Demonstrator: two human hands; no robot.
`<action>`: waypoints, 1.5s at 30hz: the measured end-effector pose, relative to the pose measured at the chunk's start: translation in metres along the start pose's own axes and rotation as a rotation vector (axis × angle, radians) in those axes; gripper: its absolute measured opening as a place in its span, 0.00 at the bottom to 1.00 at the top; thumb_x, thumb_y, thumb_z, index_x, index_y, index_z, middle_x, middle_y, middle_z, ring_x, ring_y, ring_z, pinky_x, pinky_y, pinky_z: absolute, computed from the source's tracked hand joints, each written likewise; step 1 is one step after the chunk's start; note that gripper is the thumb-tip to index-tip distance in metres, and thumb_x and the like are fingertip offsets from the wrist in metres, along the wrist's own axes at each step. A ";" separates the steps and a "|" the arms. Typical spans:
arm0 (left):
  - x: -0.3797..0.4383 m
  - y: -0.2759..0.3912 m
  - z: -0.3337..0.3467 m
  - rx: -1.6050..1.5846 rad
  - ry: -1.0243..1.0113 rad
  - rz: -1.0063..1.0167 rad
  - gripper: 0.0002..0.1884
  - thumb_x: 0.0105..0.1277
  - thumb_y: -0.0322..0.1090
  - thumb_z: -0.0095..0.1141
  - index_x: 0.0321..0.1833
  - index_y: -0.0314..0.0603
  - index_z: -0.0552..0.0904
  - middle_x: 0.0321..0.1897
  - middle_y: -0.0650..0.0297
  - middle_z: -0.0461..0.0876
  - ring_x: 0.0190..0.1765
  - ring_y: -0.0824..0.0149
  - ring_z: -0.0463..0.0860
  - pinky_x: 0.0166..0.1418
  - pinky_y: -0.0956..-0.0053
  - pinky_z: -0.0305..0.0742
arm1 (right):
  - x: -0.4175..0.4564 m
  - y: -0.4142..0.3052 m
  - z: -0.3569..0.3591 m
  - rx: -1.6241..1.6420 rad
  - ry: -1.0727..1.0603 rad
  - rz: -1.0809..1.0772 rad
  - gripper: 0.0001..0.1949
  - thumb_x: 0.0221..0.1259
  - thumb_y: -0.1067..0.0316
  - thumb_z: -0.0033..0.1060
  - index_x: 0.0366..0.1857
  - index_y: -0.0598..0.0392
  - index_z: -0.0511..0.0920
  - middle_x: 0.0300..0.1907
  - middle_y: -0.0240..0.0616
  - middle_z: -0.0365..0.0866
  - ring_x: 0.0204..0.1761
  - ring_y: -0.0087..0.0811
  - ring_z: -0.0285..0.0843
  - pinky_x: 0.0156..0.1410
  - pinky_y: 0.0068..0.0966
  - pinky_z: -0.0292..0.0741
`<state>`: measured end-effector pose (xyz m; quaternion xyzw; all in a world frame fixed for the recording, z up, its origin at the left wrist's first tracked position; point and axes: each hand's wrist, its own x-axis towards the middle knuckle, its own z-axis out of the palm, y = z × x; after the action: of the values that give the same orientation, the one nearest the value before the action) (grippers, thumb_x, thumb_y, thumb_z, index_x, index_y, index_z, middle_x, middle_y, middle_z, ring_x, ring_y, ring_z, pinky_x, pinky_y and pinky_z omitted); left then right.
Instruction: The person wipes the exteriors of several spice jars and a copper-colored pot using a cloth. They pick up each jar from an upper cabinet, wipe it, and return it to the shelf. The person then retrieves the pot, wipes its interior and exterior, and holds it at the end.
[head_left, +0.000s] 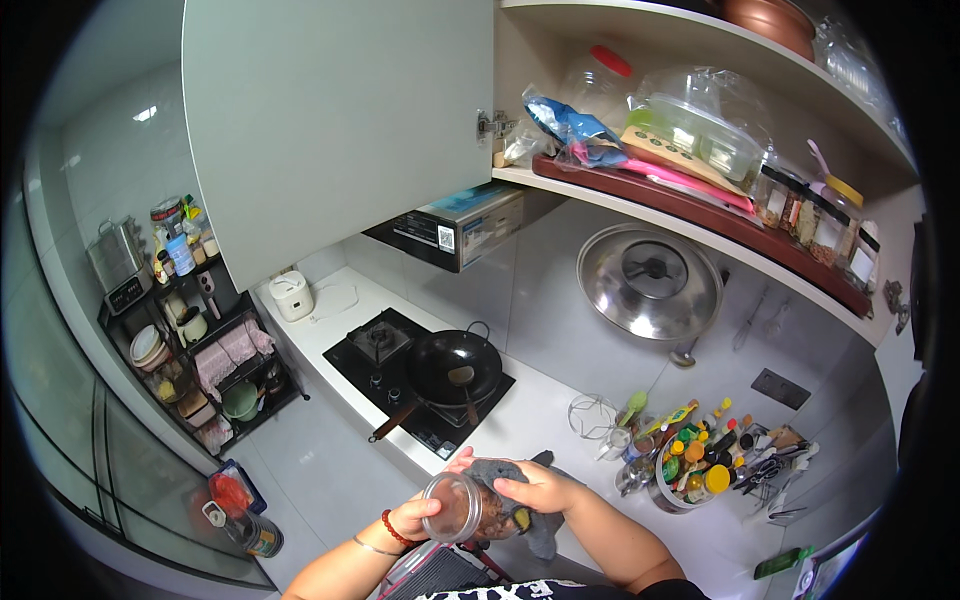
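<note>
Low in the view, my left hand (416, 516) grips a clear screw-neck plastic jar (453, 507) with reddish-brown contents, tilted on its side with its round end facing up-left. Around the jar's other side my right hand (536, 486) presses a dark grey cloth (541, 536), part of which hangs below the jar. A yellow patch shows between the cloth and the jar. Beyond my hands a black wok (435, 367) stands on the black gas hob (420, 431), with a spatula (462, 375) lying in it.
Overhead, a cabinet door (337, 112) stands open beside a shelf (675, 225) of jars and plastic containers. At right on the white counter are a round bin of bottles (679, 502) and a wire rack (592, 416). A steel wok lid (651, 281) hangs on the wall.
</note>
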<state>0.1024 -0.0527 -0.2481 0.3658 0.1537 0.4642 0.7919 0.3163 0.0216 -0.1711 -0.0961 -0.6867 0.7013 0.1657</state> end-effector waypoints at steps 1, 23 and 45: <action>0.004 0.002 0.004 0.025 0.022 0.067 0.55 0.49 0.51 0.67 0.77 0.54 0.46 0.72 0.55 0.54 0.73 0.53 0.58 0.74 0.49 0.55 | -0.002 0.009 -0.003 0.064 0.029 -0.025 0.28 0.71 0.60 0.43 0.70 0.65 0.57 0.70 0.48 0.61 0.72 0.38 0.57 0.75 0.33 0.53; 0.011 0.012 0.018 0.147 0.250 0.176 0.47 0.53 0.50 0.66 0.73 0.40 0.56 0.67 0.54 0.62 0.68 0.53 0.67 0.69 0.54 0.67 | -0.044 0.073 0.010 0.066 0.811 -0.062 0.16 0.69 0.60 0.56 0.50 0.63 0.75 0.46 0.31 0.80 0.43 0.19 0.75 0.49 0.20 0.74; 0.003 0.004 0.038 0.214 0.025 -0.071 0.52 0.57 0.64 0.61 0.77 0.49 0.49 0.73 0.57 0.56 0.70 0.51 0.65 0.67 0.50 0.67 | -0.065 0.030 0.011 -0.502 0.567 -0.092 0.45 0.42 0.59 0.80 0.67 0.58 0.61 0.62 0.43 0.73 0.63 0.36 0.72 0.68 0.32 0.67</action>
<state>0.1237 -0.0651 -0.2186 0.4366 0.2249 0.4215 0.7623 0.3697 -0.0119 -0.2067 -0.2929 -0.7677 0.4484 0.3519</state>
